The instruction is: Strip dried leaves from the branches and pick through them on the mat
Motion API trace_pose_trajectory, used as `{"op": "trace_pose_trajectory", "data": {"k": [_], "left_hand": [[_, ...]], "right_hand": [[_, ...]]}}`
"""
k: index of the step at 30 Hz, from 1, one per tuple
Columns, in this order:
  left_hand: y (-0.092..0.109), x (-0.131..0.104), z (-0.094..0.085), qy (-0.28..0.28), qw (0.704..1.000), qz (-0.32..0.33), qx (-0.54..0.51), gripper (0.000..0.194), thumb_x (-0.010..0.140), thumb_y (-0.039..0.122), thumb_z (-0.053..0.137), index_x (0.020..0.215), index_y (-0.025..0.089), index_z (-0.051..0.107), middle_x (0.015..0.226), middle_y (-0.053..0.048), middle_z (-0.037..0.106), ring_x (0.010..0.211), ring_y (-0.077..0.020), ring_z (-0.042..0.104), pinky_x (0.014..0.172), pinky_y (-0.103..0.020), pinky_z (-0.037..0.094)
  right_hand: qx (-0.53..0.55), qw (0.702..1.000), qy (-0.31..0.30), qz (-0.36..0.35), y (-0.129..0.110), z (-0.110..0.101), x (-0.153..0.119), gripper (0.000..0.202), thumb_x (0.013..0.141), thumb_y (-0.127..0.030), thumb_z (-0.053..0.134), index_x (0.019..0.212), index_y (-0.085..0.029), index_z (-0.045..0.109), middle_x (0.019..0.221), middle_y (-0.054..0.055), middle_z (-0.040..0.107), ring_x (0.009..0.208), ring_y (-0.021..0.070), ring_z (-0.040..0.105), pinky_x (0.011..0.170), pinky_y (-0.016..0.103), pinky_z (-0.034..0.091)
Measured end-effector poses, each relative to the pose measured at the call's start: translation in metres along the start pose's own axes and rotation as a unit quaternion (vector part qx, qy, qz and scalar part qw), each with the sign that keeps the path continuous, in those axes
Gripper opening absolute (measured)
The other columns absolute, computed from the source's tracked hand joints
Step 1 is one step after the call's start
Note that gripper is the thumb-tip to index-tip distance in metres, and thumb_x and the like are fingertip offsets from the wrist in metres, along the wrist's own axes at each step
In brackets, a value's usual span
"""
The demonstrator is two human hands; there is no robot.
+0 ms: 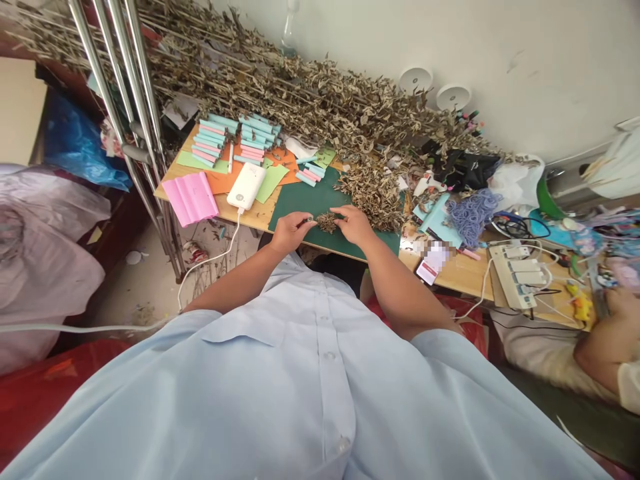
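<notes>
A small clump of dried leaves (327,222) lies on the green mat (295,200) between my hands. My left hand (291,231) is closed in a pinch at its left side, with what looks like a bit of dried leaf at the fingertips. Thumb and forefinger of my right hand (354,225) hold the clump's right edge. Just beyond the right hand rises a larger heap of dried leaves (375,193) at the mat's right side.
Blue and pink paper rolls (257,137) are stacked at the back left, near a white power bank (247,187) and pink paper (190,199). Dried stalks (300,93) run along the wall. Rightward lie a phone (429,267), purple cord (473,217), a power strip (519,275) and another person's arm (607,340).
</notes>
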State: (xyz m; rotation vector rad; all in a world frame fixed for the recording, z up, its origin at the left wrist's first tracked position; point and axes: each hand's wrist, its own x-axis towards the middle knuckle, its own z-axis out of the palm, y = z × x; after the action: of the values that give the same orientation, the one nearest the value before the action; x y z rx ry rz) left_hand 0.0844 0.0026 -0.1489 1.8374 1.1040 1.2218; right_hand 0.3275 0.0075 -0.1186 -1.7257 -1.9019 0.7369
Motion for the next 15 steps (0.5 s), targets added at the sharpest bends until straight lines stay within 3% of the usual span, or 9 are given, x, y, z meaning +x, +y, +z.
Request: {"op": "trace_pose_trajectory", "data": {"k": [4, 8, 10, 13, 15], "left_hand": [[0.002, 0.002, 0.002, 0.023, 1.000, -0.014, 0.001, 0.027, 0.094, 0.041, 0.070, 0.104, 0.017, 0.077, 0.097, -0.008, 0.077, 0.089, -0.0193, 0.070, 0.085, -0.033, 0.056], [0.011, 0.008, 0.004, 0.012, 0.999, 0.031, 0.033, 0.025, 0.096, 0.042, 0.068, 0.101, 0.019, 0.076, 0.096, -0.008, 0.076, 0.093, -0.0213, 0.069, 0.090, -0.037, 0.055], [0.015, 0.013, 0.006, -0.032, 0.995, 0.091, 0.025, 0.025, 0.097, 0.042, 0.066, 0.101, 0.019, 0.075, 0.101, -0.010, 0.077, 0.100, -0.0230, 0.070, 0.096, -0.041, 0.055], [0.016, 0.020, 0.011, -0.125, 0.976, 0.177, 0.013, 0.024, 0.098, 0.042, 0.064, 0.100, 0.020, 0.075, 0.108, -0.012, 0.078, 0.108, -0.0247, 0.071, 0.101, -0.044, 0.054], [0.015, 0.022, 0.015, -0.162, 0.966, 0.200, 0.026, 0.025, 0.099, 0.041, 0.062, 0.099, 0.021, 0.075, 0.108, -0.012, 0.078, 0.110, -0.0254, 0.071, 0.103, -0.045, 0.053]], "right_hand": [[-0.017, 1.000, 0.025, -0.006, 0.000, 0.001, 0.002, 0.020, 0.086, -0.020, 0.067, 0.100, -0.021, 0.082, 0.103, 0.008, 0.072, 0.089, 0.0219, 0.066, 0.094, 0.041, 0.054], [0.004, 1.000, 0.018, -0.008, -0.002, 0.000, 0.001, 0.042, 0.086, -0.016, 0.065, 0.126, -0.024, 0.075, 0.116, 0.007, 0.071, 0.079, 0.0185, 0.064, 0.088, 0.040, 0.056], [-0.004, 0.999, -0.001, -0.035, -0.004, 0.000, 0.001, 0.041, 0.086, -0.015, 0.064, 0.125, -0.024, 0.075, 0.119, 0.007, 0.071, 0.084, 0.0199, 0.066, 0.090, 0.040, 0.055], [-0.032, 0.997, -0.002, -0.068, -0.005, 0.000, 0.003, 0.022, 0.087, -0.018, 0.065, 0.103, -0.023, 0.080, 0.110, 0.008, 0.074, 0.099, 0.0247, 0.067, 0.096, 0.041, 0.052], [-0.038, 0.997, 0.014, -0.060, -0.004, 0.000, 0.004, 0.018, 0.088, -0.020, 0.063, 0.096, -0.022, 0.079, 0.103, 0.008, 0.075, 0.100, 0.0255, 0.067, 0.097, 0.042, 0.052]]}}
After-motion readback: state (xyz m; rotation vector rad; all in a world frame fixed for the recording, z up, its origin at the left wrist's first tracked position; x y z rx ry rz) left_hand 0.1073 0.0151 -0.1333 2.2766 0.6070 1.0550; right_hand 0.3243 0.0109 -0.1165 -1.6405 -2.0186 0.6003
